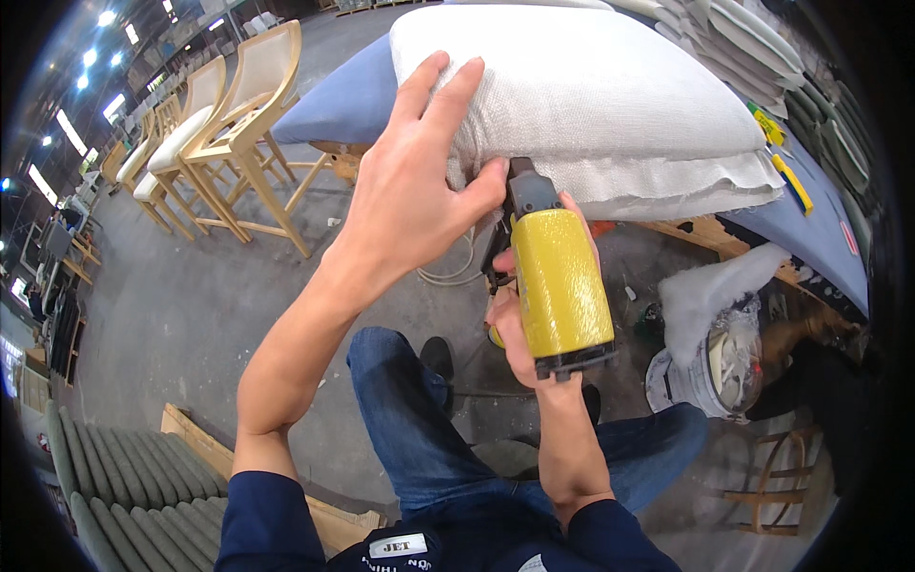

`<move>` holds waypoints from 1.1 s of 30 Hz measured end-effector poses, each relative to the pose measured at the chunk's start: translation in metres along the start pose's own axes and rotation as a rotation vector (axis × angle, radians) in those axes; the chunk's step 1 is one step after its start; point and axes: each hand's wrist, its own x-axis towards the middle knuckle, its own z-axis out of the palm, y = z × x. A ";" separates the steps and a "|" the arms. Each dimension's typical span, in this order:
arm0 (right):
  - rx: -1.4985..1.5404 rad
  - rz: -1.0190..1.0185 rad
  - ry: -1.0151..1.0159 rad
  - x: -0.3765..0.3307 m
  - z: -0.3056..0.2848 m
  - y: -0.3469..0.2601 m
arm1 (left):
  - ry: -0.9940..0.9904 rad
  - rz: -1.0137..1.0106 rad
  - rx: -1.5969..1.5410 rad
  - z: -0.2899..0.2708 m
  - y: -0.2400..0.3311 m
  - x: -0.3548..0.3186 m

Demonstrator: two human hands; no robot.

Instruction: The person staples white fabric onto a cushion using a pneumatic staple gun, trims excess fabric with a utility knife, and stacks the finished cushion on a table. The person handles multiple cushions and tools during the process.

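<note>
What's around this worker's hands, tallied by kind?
Hands: 2, left hand, right hand
Yellow staple gun: 1
White cushion: 1
White bucket: 1
Wooden chairs in clear view: 2
Total: 7

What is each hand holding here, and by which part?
The right hand grips the yellow staple gun by its handle; the left hand presses flat on the white cushion.

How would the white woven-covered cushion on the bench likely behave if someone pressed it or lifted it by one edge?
The white cushion looks plump and rounded, so it would probably give under pressure, as under the left hand. Its loose fabric edge hangs in folds, so the cover is likely floppy. Being soft padding, it is probably light for its size. The right hand holds a yellow staple gun at that edge.
</note>
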 end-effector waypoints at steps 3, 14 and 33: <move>0.009 -0.031 -0.029 -0.005 -0.016 -0.007 | -0.036 0.015 -0.028 -0.004 -0.004 0.002; -0.815 -0.290 0.226 0.037 -0.243 -0.097 | 0.527 -0.019 -0.188 -0.005 -0.014 -0.079; -1.443 0.449 -0.124 0.308 -0.503 0.051 | 0.416 0.094 0.056 -0.035 0.017 -0.011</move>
